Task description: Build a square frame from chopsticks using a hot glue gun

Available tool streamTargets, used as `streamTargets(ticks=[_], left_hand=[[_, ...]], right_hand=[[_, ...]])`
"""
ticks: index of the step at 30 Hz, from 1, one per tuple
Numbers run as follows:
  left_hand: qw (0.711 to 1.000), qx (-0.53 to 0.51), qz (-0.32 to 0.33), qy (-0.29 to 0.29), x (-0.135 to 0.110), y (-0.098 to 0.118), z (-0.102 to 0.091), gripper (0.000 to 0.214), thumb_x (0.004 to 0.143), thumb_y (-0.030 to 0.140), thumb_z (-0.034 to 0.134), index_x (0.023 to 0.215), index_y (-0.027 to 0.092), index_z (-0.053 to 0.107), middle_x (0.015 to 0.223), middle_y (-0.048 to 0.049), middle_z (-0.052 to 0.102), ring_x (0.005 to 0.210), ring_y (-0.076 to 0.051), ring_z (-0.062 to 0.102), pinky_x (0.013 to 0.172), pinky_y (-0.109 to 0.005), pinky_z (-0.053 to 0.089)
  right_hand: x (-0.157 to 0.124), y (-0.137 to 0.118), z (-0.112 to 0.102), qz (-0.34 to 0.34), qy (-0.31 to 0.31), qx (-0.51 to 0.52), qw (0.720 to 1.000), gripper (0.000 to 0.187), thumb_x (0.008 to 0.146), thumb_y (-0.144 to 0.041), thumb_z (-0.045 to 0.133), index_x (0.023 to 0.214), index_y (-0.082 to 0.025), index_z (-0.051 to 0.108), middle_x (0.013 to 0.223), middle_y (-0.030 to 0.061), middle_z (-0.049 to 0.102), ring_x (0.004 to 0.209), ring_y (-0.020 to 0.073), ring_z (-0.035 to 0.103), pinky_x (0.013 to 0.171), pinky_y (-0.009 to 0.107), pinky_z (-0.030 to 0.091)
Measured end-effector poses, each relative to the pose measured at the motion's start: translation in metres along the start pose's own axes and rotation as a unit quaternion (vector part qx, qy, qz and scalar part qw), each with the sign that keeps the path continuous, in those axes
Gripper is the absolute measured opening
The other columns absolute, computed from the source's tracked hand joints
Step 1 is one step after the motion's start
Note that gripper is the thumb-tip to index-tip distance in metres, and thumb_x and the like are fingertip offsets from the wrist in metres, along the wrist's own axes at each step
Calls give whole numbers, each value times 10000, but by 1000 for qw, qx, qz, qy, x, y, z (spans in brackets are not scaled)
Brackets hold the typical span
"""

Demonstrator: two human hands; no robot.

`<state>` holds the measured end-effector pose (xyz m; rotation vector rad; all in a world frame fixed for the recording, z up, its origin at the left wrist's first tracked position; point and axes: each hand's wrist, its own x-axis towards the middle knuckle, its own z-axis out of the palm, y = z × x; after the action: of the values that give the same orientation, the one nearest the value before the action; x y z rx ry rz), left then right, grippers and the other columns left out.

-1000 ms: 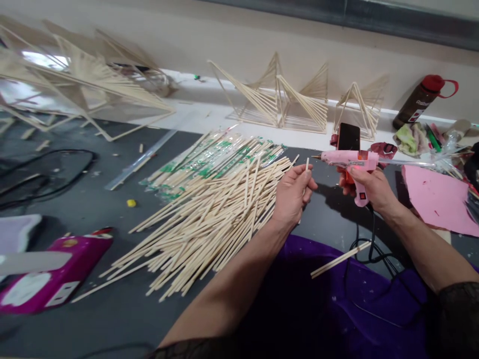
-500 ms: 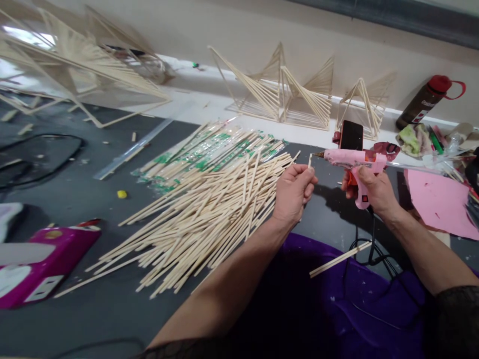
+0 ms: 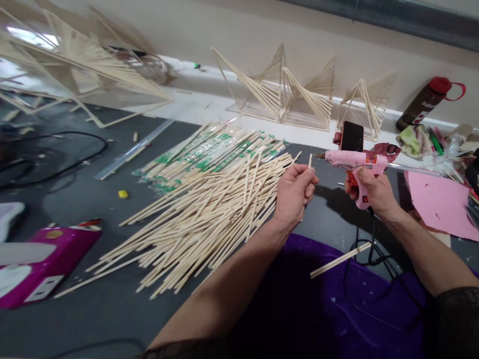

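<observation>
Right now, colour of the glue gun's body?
The glue gun is pink-bodied; it shows best in the head view.

Dark, patterned sleeves (image 3: 458,316) leave the hands (image 3: 294,193) bare.

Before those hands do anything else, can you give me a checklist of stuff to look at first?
1. Left hand has a good hold on its stick: ok, pinched with the tip poking up.
2. Right hand holds the pink glue gun by its handle: ok.
3. Nozzle points at the stick: ok, right by its top end; whether they touch, cannot tell.
4. Clear glue stick is in the gun: ok, it pokes out the back.
5. Black cord is away from the two loose sticks: not ok, they overlap in this view.
6. Nozzle is hot: cannot tell.
</observation>
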<state>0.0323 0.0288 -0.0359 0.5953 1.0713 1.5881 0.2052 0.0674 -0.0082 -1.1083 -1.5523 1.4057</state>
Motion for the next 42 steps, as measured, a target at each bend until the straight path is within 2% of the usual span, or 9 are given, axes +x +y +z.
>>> streamTargets(ticks=[17, 24, 42], left_hand=[[1000, 2, -2, 4, -1, 0, 1, 335, 671, 351, 800, 778, 195, 524, 594, 57, 606, 374, -24, 357, 339, -146, 168], [1000, 6, -2, 0, -1, 0, 0, 342, 678, 365, 806, 776, 199, 524, 597, 57, 604, 372, -26, 354, 343, -152, 161], [1000, 5, 3, 0, -1, 0, 1, 350, 667, 373, 811, 759, 191, 527, 594, 61, 604, 365, -20, 357, 336, -142, 166]], right_hand=[[1, -1, 0, -1, -2, -18, 1000, 658, 673, -859, 661, 628, -205, 605, 522, 0, 581, 427, 105, 485, 404, 241, 377], [2, 3, -1, -9, -5, -36, 999, 656, 724, -843, 632, 601, -201, 590, 520, 3, 573, 440, 105, 491, 416, 234, 378], [2, 3, 0, -1, 3, -42, 999, 617, 720, -797, 650, 573, -203, 574, 485, -2, 547, 429, 107, 494, 435, 240, 389]])
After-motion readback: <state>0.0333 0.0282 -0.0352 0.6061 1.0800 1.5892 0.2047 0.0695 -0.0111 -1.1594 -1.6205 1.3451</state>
